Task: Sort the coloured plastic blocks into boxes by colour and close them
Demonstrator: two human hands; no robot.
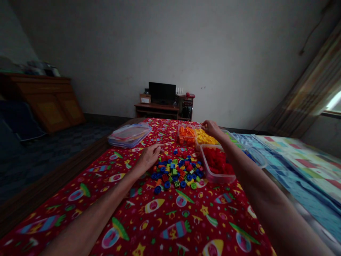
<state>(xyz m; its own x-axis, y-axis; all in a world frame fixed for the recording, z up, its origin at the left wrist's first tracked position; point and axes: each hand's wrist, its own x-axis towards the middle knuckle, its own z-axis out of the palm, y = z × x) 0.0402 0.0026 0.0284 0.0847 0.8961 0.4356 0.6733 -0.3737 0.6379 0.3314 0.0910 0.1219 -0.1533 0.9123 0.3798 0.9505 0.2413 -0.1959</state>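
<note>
My left hand (149,158) rests palm down on the red rocket-print bedspread (170,217), fingers spread, just left of a loose pile of small plastic building pieces (176,174) in blue, green, red, yellow and orange. My right hand (211,129) hovers at the far rim of a clear box of yellow pieces (204,138). Beside that box sits a clear box of orange pieces (186,136). A clear box of red pieces (215,163) lies under my right forearm. Whether my right fingers hold anything is hidden.
A stack of clear plastic lids (129,135) lies at the bed's far left. A partly hidden clear box with blue contents (253,156) sits right of my forearm. A patterned quilt (301,167) covers the right side. A desk with a monitor (162,93) stands against the far wall.
</note>
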